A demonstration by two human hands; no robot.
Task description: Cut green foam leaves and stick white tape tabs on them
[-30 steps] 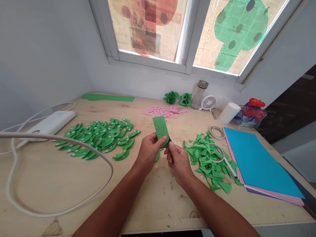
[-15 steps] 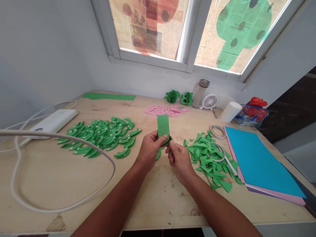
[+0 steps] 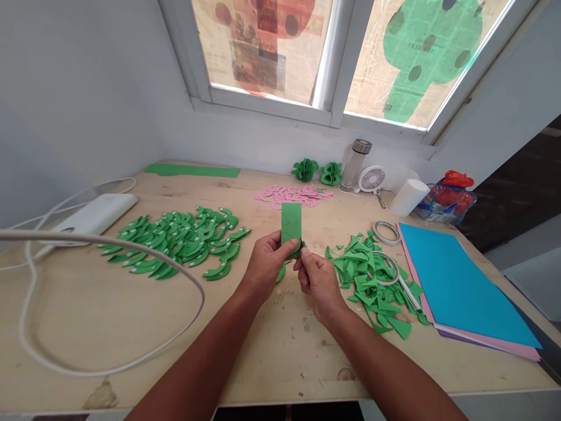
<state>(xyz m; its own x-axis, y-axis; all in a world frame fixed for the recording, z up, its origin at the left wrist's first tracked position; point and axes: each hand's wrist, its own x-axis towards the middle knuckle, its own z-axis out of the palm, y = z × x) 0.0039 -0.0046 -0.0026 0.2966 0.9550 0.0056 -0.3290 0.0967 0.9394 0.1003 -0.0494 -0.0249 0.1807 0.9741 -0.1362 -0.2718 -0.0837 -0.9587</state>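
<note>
A green paper strip (image 3: 291, 219) with curved pencil lines stands upright in my left hand (image 3: 264, 263), its thumb pressed on the lower end. At the strip's lower right edge my right hand (image 3: 319, 279) is closed around what look like small dark scissors (image 3: 302, 245), mostly hidden by the fingers. The two hands nearly touch over the middle of the table. Just below them, a green cut paper piece (image 3: 281, 273) lies partly hidden behind my left hand.
Left lie a pile of green curved pieces (image 3: 175, 242), a white power strip (image 3: 94, 216) and a looping cable (image 3: 199, 292). Pink cutouts (image 3: 291, 196) are behind. Green scraps (image 3: 362, 272), tape rolls (image 3: 386, 233) and blue sheets (image 3: 460, 280) lie right; a bottle (image 3: 354, 166) and fan (image 3: 371, 178) stand behind.
The green strip has shifted and turned very slightly in my left hand. Both hands keep their places and grips; the camera view has moved a little.
</note>
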